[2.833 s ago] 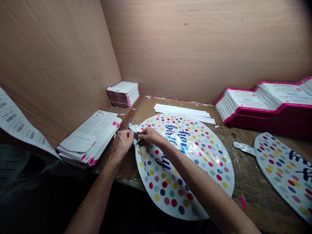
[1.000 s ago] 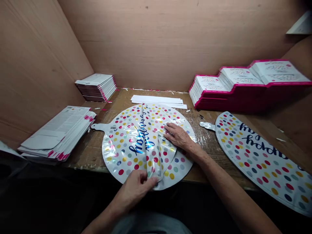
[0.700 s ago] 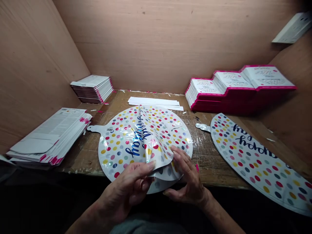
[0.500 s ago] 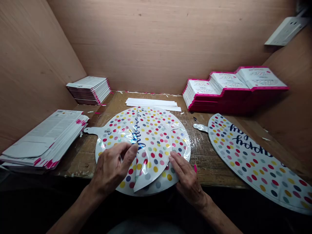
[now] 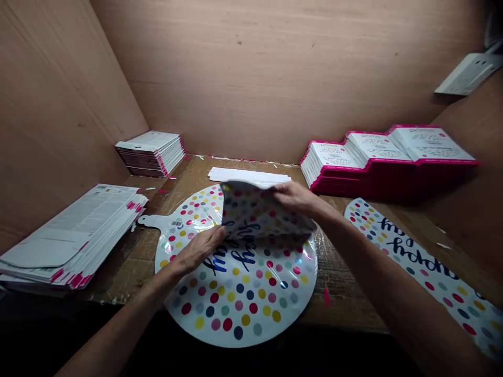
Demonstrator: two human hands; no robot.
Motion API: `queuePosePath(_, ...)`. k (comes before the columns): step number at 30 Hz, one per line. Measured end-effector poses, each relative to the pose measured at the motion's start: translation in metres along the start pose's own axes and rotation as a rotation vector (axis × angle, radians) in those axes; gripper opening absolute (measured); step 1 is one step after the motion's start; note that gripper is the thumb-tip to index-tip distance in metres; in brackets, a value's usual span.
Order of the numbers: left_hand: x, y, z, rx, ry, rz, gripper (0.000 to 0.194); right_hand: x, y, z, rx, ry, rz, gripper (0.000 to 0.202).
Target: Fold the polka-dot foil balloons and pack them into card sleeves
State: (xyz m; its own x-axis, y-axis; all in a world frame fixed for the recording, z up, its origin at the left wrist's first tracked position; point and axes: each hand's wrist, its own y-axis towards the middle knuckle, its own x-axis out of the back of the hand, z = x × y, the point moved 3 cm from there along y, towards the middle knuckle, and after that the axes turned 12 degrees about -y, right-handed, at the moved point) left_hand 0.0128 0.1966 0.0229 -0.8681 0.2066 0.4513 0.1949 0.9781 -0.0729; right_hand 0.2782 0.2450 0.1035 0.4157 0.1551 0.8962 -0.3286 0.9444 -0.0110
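A round white foil balloon with coloured dots and dark blue lettering [image 5: 243, 314] lies flat at the middle of the table, its tail pointing left. The upper right part of its sheet is lifted and folded over, showing a shaded underside. My right hand [image 5: 293, 196] pinches the raised far edge of that flap. On the balloon's left half rests my left hand [image 5: 206, 243], fingers together at the fold. Whether it grips the sheet there is unclear.
Another dotted balloon, folded [image 5: 428, 272], lies at the right. Pink-edged packets [image 5: 369, 162] stand stacked at the back right. Card stacks [image 5: 151, 152] [image 5: 78, 225] sit at the left. White strips [image 5: 247, 175] lie behind the balloon. A power strip [image 5: 467, 76] hangs upper right.
My right hand has moved from the near right edge to the far side, lifting the flap. The lower folds now lie opened out. My left hand has shifted slightly right and flattened.
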Motion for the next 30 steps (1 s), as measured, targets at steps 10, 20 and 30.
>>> queuePosePath(10, -0.019, 0.056, 0.012, 0.156, 0.115, -0.225, 0.021, -0.068, -0.046, -0.119, -0.357, 0.357, -0.5, 0.065)
queuePosePath(20, -0.031, 0.052, -0.011, 0.138, 0.329, -0.343, 0.038, -0.073, -0.039, -0.112, -0.472, -0.173, -0.533, 0.033)
queuePosePath(30, -0.037, 0.052, 0.006, 0.088, 0.35, -0.298, 0.038, -0.037, 0.143, 0.034, 0.043, -0.311, -0.137, 0.044)
